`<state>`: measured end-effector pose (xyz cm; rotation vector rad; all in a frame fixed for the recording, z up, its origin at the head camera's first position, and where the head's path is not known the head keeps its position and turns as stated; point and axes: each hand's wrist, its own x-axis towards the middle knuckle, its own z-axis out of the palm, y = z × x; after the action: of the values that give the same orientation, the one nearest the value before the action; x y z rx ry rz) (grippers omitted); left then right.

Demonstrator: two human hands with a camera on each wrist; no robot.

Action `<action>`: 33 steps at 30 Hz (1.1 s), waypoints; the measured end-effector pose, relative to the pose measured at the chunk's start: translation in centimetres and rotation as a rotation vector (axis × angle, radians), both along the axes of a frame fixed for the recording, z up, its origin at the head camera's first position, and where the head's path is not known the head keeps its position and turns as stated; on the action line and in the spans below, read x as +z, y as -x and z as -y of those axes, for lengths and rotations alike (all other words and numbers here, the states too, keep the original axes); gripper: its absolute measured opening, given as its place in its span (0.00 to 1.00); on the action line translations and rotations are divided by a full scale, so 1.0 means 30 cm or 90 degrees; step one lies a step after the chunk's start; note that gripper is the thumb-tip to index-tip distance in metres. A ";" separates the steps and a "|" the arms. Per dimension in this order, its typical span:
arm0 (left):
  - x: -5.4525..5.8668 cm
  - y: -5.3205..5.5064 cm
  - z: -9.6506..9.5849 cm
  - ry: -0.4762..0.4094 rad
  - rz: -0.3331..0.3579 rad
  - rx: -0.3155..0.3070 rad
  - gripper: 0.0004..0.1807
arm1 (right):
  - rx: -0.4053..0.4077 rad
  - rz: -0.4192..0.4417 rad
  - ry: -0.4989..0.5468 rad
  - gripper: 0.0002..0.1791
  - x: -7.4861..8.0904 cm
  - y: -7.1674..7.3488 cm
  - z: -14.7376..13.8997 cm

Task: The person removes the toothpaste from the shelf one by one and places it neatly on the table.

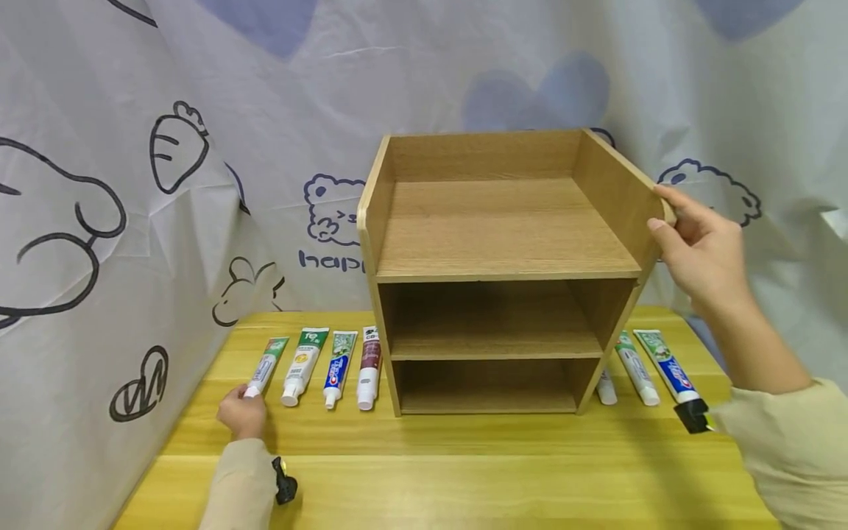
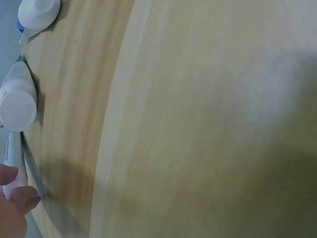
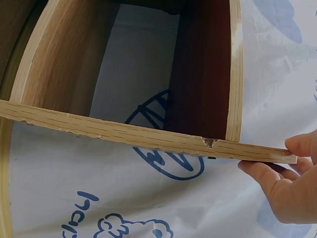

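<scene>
My left hand (image 1: 244, 414) pinches the white cap end of the leftmost toothpaste tube (image 1: 268, 364), which lies on the table. In the left wrist view, the thumb and a finger close around that tube's white end (image 2: 15, 161). A wooden desktop shelf (image 1: 506, 228), with an open top and two compartments below, stands in the middle. My right hand (image 1: 709, 254) grips the upper front edge of its right side panel. The right wrist view shows the thumb and fingers on opposite faces of this panel (image 3: 148, 134).
Left of the shelf lie a green-white tube (image 1: 305, 366), a blue Crest tube (image 1: 339, 368) and a maroon-white tube (image 1: 369, 368). On its right are a partly hidden tube (image 1: 606, 389), a green-white tube (image 1: 637, 370) and a blue-green tube (image 1: 668, 366). Behind hangs a printed cloth (image 1: 424, 66).
</scene>
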<state>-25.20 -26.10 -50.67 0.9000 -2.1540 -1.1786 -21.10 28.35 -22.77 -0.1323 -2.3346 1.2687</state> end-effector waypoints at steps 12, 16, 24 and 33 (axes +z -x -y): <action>0.014 -0.004 0.005 0.040 0.058 -0.115 0.25 | -0.010 -0.027 -0.007 0.25 -0.002 0.000 0.015; 0.027 -0.013 0.016 0.029 0.084 -0.134 0.28 | -0.005 -0.034 -0.017 0.25 -0.004 0.002 0.021; 0.057 -0.018 0.035 0.122 0.082 -0.189 0.25 | 0.008 -0.023 -0.014 0.25 -0.013 -0.005 0.007; 0.222 0.012 0.010 0.099 0.023 -0.208 0.22 | 0.001 -0.076 -0.015 0.25 -0.014 0.000 0.020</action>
<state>-25.57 -26.40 -44.02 0.5186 -2.4496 -1.1285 -21.09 27.77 -23.18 -0.0446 -2.2474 1.2147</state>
